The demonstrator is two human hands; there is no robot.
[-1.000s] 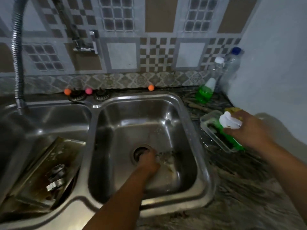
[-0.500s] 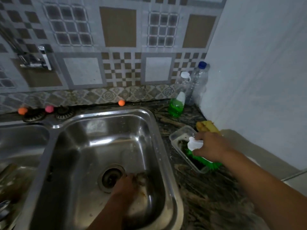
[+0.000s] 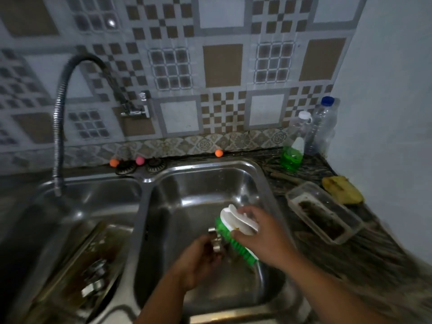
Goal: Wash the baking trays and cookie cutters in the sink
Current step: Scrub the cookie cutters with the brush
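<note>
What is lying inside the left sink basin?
In the left sink basin a dirty baking tray leans, with metal cookie cutters on it. Whatever lies beneath the tray is hidden.

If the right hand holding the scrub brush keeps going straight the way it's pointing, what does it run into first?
The right hand points left and slightly down with the brush. The bristles would likely first meet the small metal cookie cutter held in the left hand; they look close or touching, though depth is unclear.
</note>
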